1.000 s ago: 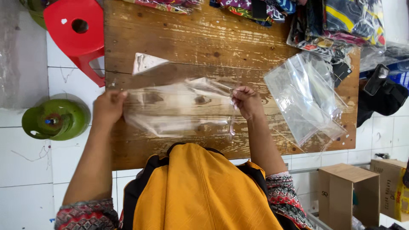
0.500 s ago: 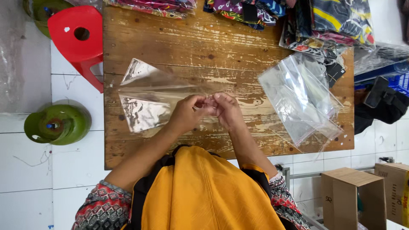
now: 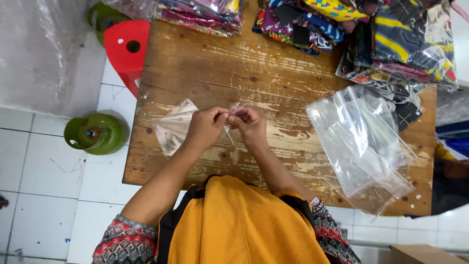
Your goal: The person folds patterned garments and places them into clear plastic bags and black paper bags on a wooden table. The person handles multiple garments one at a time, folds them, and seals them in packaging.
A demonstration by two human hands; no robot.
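My left hand [image 3: 207, 128] and my right hand [image 3: 248, 123] meet at the middle of the wooden table [image 3: 273, 73]. Both pinch the edge of a clear plastic bag [image 3: 173, 128], which lies crumpled on the boards and trails off to the left of my left hand. A thin strip of the plastic hangs down between my hands. My fingertips nearly touch each other. An orange garment [image 3: 239, 225] covers my chest below the hands.
A stack of clear plastic bags [image 3: 361, 142] lies on the table's right side. Folded patterned cloths in plastic [image 3: 400, 39] line the far edge. A red plastic stool [image 3: 128, 49] and a green gas cylinder [image 3: 95, 133] stand on the white tiled floor at left.
My hands, spread wide on the flat bag a second ago, have come together at the table's middle. The bag is now gathered and folded toward the left.
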